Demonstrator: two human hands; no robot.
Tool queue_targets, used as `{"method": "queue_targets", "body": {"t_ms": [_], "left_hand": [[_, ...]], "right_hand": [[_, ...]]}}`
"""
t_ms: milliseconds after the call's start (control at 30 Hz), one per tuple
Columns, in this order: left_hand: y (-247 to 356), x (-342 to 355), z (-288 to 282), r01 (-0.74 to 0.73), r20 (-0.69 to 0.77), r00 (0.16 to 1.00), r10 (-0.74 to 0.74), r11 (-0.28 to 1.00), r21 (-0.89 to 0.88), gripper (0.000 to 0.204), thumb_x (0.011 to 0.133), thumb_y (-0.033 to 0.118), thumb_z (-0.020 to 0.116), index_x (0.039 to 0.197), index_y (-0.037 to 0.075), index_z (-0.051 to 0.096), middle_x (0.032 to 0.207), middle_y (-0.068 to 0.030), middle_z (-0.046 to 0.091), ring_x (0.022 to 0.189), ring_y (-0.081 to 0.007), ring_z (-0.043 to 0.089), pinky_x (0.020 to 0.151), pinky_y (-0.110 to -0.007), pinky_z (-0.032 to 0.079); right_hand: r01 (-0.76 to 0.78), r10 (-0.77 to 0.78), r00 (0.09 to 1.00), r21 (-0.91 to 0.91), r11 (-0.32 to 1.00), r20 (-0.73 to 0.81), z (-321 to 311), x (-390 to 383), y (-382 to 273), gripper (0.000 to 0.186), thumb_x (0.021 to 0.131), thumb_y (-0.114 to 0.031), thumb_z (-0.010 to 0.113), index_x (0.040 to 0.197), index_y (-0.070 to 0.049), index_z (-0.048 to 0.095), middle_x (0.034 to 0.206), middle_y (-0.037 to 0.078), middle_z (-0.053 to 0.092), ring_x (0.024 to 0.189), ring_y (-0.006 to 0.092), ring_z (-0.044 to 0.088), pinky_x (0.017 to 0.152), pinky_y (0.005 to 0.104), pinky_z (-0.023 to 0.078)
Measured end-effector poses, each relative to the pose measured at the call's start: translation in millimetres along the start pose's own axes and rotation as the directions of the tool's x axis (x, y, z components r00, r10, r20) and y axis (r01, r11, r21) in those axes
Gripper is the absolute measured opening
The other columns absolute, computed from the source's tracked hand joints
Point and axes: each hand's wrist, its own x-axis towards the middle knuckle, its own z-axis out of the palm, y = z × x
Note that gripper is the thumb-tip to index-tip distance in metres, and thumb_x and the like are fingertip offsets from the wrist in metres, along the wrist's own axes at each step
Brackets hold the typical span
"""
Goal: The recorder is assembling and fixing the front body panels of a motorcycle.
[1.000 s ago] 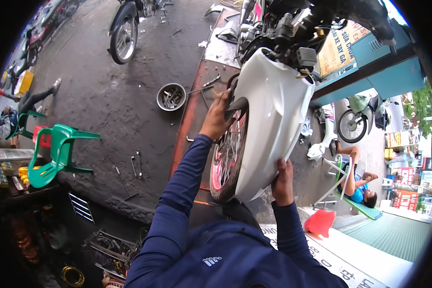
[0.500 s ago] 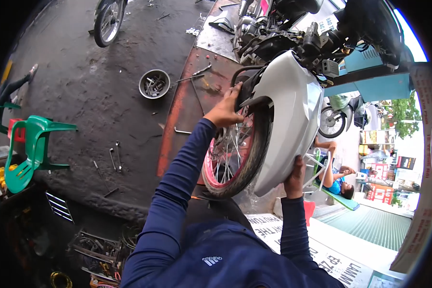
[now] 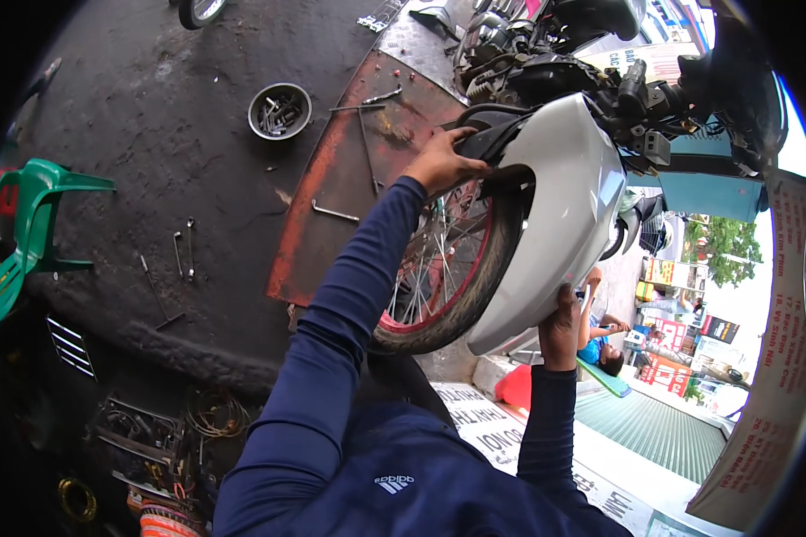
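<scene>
My left hand [image 3: 448, 161] grips a black plastic part [image 3: 494, 134] at the upper rear of a white front fender [image 3: 555, 197], just above the spoked wheel [image 3: 430, 268] with its red rim and dark tyre. The fender’s lower tip is held in my right hand [image 3: 559, 327], thumb along its edge. The wheel’s lower half shows beside the fender. Above, the motorbike’s dark front end [image 3: 636, 107] has exposed cables and housings.
A rusty platform [image 3: 309, 242] under the bike holds tools. On the floor are a bowl of sockets [image 3: 278, 112], wrenches [image 3: 191, 246] and a green chair [image 3: 45, 215]. A person [image 3: 604, 345] reclines at right; a printed panel [image 3: 748, 376] stands at the right edge.
Both hands and the fender have moved right and slightly up in the picture, exposing more tyre beside the fender. The surroundings have shifted left in view.
</scene>
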Motion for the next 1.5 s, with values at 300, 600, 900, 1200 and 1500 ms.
{"method": "queue_targets", "body": {"t_ms": [300,600,900,1200,1500], "left_hand": [[2,-24,21,-0.106,-0.128,0.971,0.202,0.843,0.528,0.083,0.068,0.037,0.081,0.136,0.003,0.049,0.126,-0.0243,0.052,0.116,-0.0357,0.055,0.099,-0.038,0.044],[-22,-38,32,-0.326,-0.070,0.875,0.479,0.689,0.647,0.060,0.084,0.024,0.068,0.136,0.003,0.048,0.134,-0.0248,0.047,0.126,-0.0379,0.046,0.105,-0.041,0.038],[-22,-32,15,-0.117,-0.135,0.984,0.116,0.993,-0.002,0.058,0.080,0.006,0.073,0.134,0.010,0.050,0.106,-0.0109,0.066,0.093,-0.0174,0.065,0.080,-0.030,0.052],[-20,-40,14,-0.177,-0.087,0.973,0.215,0.929,0.324,0.070,0.083,0.015,0.070,0.145,0.013,0.039,0.125,-0.0146,0.058,0.103,-0.0253,0.061,0.089,-0.034,0.049],[28,-40,16,-0.253,-0.187,0.911,0.369,0.855,0.452,0.055,0.086,0.033,0.066,0.129,0.001,0.055,0.127,-0.0205,0.054,0.114,-0.0331,0.057,0.098,-0.038,0.045]], "right_hand": [[-0.050,0.060,0.997,-0.188,0.981,0.043,-20,8,-31,0.066,0.096,-0.052,0.051,0.134,0.002,0.044,0.125,0.012,0.055,0.117,0.0222,0.053,0.102,0.0358,0.039],[-0.223,0.241,0.968,-0.208,0.952,0.064,2,-1,-43,0.076,0.090,-0.065,0.051,0.126,0.002,0.049,0.105,0.009,0.058,0.092,0.0191,0.058,0.077,0.0290,0.047],[-0.214,0.225,0.952,-0.072,0.974,0.209,-30,9,-37,0.075,0.091,-0.058,0.054,0.133,0.002,0.040,0.115,0.015,0.058,0.100,0.0235,0.062,0.081,0.0365,0.054],[-0.200,0.213,0.960,-0.084,0.976,0.183,-1,5,-19,0.079,0.086,-0.060,0.062,0.133,0.001,0.041,0.111,0.014,0.060,0.095,0.0238,0.066,0.076,0.0349,0.056],[-0.145,0.145,0.989,0.065,0.987,0.000,-38,32,-26,0.064,0.097,-0.055,0.046,0.130,0.000,0.051,0.113,0.013,0.064,0.095,0.0239,0.065,0.078,0.0358,0.052]]}}
